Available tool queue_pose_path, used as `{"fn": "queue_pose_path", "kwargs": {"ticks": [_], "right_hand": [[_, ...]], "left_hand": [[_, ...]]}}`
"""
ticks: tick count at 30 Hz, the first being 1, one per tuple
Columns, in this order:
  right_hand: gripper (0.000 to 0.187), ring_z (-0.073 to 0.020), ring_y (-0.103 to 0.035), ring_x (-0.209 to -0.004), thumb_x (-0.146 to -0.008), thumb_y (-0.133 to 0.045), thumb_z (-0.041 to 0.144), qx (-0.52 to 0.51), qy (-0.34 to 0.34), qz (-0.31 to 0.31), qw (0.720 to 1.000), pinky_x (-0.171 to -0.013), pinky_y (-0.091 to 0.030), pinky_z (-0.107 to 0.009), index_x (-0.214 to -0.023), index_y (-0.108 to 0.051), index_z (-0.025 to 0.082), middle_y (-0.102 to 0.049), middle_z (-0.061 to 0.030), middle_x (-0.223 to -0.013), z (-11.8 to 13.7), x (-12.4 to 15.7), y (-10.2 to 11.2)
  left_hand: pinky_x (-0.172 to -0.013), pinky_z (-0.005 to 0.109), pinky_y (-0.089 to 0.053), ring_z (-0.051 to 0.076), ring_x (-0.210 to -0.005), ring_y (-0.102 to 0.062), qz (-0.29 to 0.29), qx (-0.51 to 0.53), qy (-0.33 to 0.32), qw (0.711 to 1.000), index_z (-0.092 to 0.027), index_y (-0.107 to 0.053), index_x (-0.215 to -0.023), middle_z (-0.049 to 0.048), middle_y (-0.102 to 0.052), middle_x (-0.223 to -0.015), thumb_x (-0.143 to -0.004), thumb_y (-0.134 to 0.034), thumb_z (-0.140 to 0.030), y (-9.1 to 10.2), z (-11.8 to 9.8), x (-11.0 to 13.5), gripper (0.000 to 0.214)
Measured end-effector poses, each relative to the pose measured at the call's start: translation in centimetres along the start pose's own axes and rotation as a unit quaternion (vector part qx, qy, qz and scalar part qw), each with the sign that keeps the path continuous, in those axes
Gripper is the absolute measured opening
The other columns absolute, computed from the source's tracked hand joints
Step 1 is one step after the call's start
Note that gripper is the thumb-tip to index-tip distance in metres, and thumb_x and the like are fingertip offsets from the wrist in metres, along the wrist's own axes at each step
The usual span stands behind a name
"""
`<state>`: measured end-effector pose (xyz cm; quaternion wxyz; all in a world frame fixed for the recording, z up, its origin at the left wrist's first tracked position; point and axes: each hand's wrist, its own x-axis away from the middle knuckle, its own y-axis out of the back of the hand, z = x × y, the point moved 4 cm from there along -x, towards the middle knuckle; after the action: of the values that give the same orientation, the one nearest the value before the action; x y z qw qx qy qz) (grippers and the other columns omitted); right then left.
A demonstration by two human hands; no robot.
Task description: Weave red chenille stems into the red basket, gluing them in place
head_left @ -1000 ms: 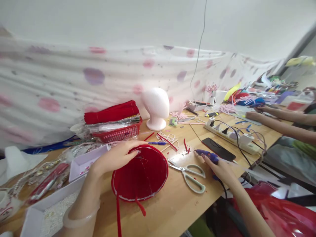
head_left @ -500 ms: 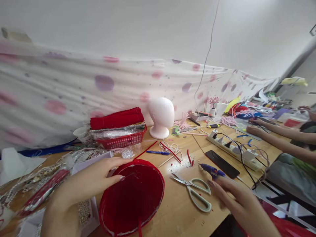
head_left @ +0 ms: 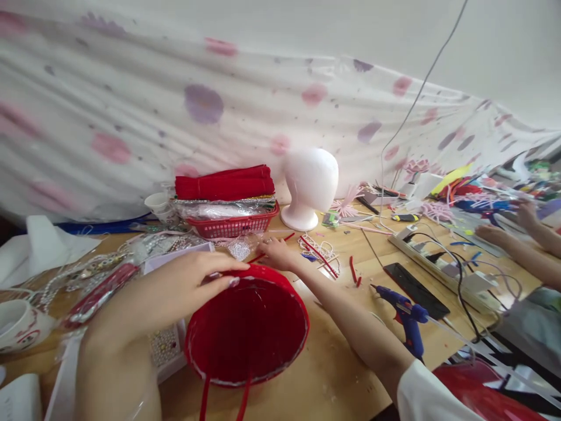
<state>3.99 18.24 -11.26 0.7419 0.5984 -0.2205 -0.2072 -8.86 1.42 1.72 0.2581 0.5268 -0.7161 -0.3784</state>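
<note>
My left hand [head_left: 214, 272] grips the far rim of a red, bowl-shaped piece [head_left: 249, 327], thumb inside and fingers over the edge. Its open side faces me, a whitish line follows the rim, and two red strips hang from the near edge. Beyond it, my right hand [head_left: 276, 254] reaches across with bent fingers closed around a thin red pipe cleaner [head_left: 290, 236] on the table. A small clear bag of beads [head_left: 240, 248] lies just left of those fingers. A blue glue gun [head_left: 405, 313] lies on the right, apart from both hands.
Behind stand a white foam head [head_left: 310, 184] and a red basket [head_left: 236, 224] with red bundles. Bead boxes and a white cup [head_left: 21, 324] are at left. To the right are a phone [head_left: 416, 289], a power strip [head_left: 442, 269] with cables, and another person's hands [head_left: 499, 240].
My right hand has left the glue gun and moved left and forward to the red pipe cleaner. My forearm now covers the scissors. My left hand stays on the rim; the view has shifted.
</note>
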Motion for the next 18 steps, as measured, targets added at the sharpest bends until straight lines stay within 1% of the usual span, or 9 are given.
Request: {"fn": "queue_pose_path", "kwargs": {"ticks": [1, 3, 5, 7, 9, 11, 13, 15, 18], "right_hand": [[0.03, -0.0241, -0.061, -0.11, -0.093, -0.062, 0.033, 0.01, -0.004, -0.005, 1.0, -0.094, -0.051, -0.048, -0.117, -0.062, 0.016, -0.062, -0.0088, -0.123, -0.1, -0.2, -0.2], [0.025, -0.0244, -0.06, -0.11, -0.094, -0.061, 0.032, 0.02, -0.005, -0.019, 1.0, -0.094, -0.049, -0.048, -0.113, -0.063, 0.015, -0.063, -0.0088, -0.12, -0.3, -0.3, 0.1], [0.013, -0.0271, -0.058, -0.112, -0.093, -0.06, 0.022, 0.015, 0.002, -0.042, 0.999, -0.095, -0.046, -0.048, -0.101, -0.064, 0.013, -0.066, -0.0116, -0.114, -0.5, 0.0, 1.2], [0.006, -0.0276, -0.059, -0.107, -0.093, -0.056, 0.016, -0.004, 0.006, -0.072, 0.997, -0.09, -0.044, -0.043, -0.094, -0.062, 0.014, -0.068, -0.014, -0.106, -0.9, 0.7, 3.0], [0.008, -0.0228, -0.061, -0.088, -0.095, -0.05, 0.017, -0.036, -0.002, -0.108, 0.993, -0.078, -0.045, -0.034, -0.094, -0.058, 0.016, -0.069, -0.0119, -0.095, -1.5, 2.0, 5.3], [0.01, -0.0193, -0.06, -0.075, -0.097, -0.042, 0.018, -0.071, -0.023, -0.16, 0.984, -0.07, -0.042, -0.03, -0.096, -0.052, 0.018, -0.068, -0.0081, -0.085, -2.0, 3.7, 7.7], [0.01, -0.0179, -0.059, -0.073, -0.097, -0.037, 0.02, -0.103, -0.034, -0.214, 0.971, -0.069, -0.041, -0.029, -0.095, -0.047, 0.02, -0.066, -0.0044, -0.081, -2.1, 5.7, 9.7], [0.011, -0.0167, -0.059, -0.073, -0.098, -0.035, 0.024, -0.13, -0.033, -0.254, 0.958, -0.07, -0.042, -0.028, -0.092, -0.043, 0.022, -0.065, -0.0028, -0.08, -1.7, 7.6, 11.0], [0.012, -0.0158, -0.058, -0.07, -0.097, -0.034, 0.027, -0.153, -0.015, -0.276, 0.949, -0.068, -0.043, -0.027, -0.088, -0.041, 0.024, -0.062, -0.0004, -0.074, -0.5, 9.6, 11.9]], "left_hand": [[-0.095, 0.022, -0.048, 0.014, -0.111, -0.065, -0.011, -0.001, -0.004, 1.0, -0.04, -0.065, -0.123, -0.0067, -0.069, -0.124, -0.096, -0.049, -0.038, 0.0, -0.2, -0.3, 0.032], [-0.096, 0.021, -0.047, 0.013, -0.111, -0.065, -0.02, 0.0, -0.016, 1.0, -0.039, -0.065, -0.123, -0.0066, -0.069, -0.125, -0.097, -0.048, -0.036, -0.2, -0.5, -0.9, 0.032], [-0.097, 0.021, -0.046, 0.013, -0.113, -0.064, -0.014, 0.003, -0.032, 0.999, -0.037, -0.064, -0.126, -0.0058, -0.067, -0.128, -0.097, -0.048, -0.035, -0.5, -1.0, -1.5, 0.033], [-0.099, 0.021, -0.046, 0.014, -0.115, -0.063, -0.009, 0.003, -0.041, 0.999, -0.036, -0.063, -0.127, -0.0055, -0.066, -0.129, -0.097, -0.048, -0.036, -0.8, -1.3, -1.9, 0.034], [-0.099, 0.023, -0.046, 0.015, -0.117, -0.062, -0.012, -0.002, -0.04, 0.999, -0.037, -0.064, -0.126, -0.0063, -0.067, -0.128, -0.097, -0.047, -0.036, -0.9, -1.5, -2.3, 0.034], [-0.099, 0.024, -0.046, 0.015, -0.118, -0.062, -0.021, -0.006, -0.031, 0.999, -0.037, -0.064, -0.126, -0.0074, -0.068, -0.127, -0.097, -0.046, -0.035, -1.0, -1.5, -2.5, 0.034], [-0.101, 0.024, -0.044, 0.015, -0.118, -0.061, -0.024, -0.005, -0.02, 1.0, -0.036, -0.065, -0.125, -0.0076, -0.068, -0.127, -0.097, -0.045, -0.034, -0.8, -1.3, -2.6, 0.034], [-0.103, 0.024, -0.043, 0.016, -0.118, -0.061, -0.025, 0.006, -0.012, 1.0, -0.034, -0.068, -0.121, -0.0067, -0.067, -0.128, -0.096, -0.046, -0.034, -0.6, -1.0, -2.3, 0.033], [-0.097, 0.026, -0.046, 0.018, -0.108, -0.065, -0.06, 0.043, 0.004, 0.997, -0.027, -0.072, -0.111, -0.0018, -0.072, -0.116, -0.093, -0.05, -0.035, 0.1, -0.1, -1.9, 0.029]]}}
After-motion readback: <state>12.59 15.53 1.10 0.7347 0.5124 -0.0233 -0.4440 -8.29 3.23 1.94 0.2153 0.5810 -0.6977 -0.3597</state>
